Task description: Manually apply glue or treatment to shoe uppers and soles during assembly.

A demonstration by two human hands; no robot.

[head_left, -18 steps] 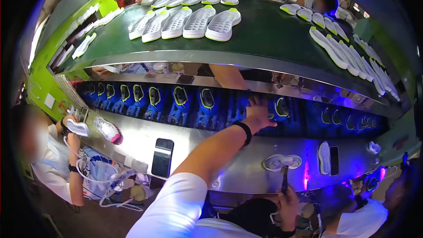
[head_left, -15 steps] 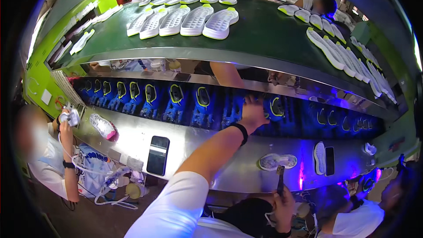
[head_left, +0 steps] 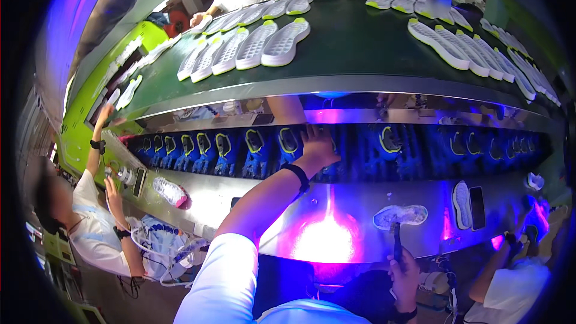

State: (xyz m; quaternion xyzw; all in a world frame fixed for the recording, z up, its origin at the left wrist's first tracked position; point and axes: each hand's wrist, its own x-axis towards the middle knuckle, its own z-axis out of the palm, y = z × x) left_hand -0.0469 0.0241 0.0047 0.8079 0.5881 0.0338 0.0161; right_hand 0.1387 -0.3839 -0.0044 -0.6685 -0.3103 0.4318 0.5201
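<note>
Here, slim straight brush (head_left: 396,243) in right grip (head_left: 405,275).

The steel counter (head_left: 354,189) was lit unevenly: near the middle of its front edge a glare burned white with a magenta rim, and a thin pink streak stood further right. Its right part looked bluish. Along its back edge the channel (head_left: 355,156) was dim. The left hand (head_left: 318,147) appeared somewhat soft. Long edges were bowed, and the view's corners were black.
</note>
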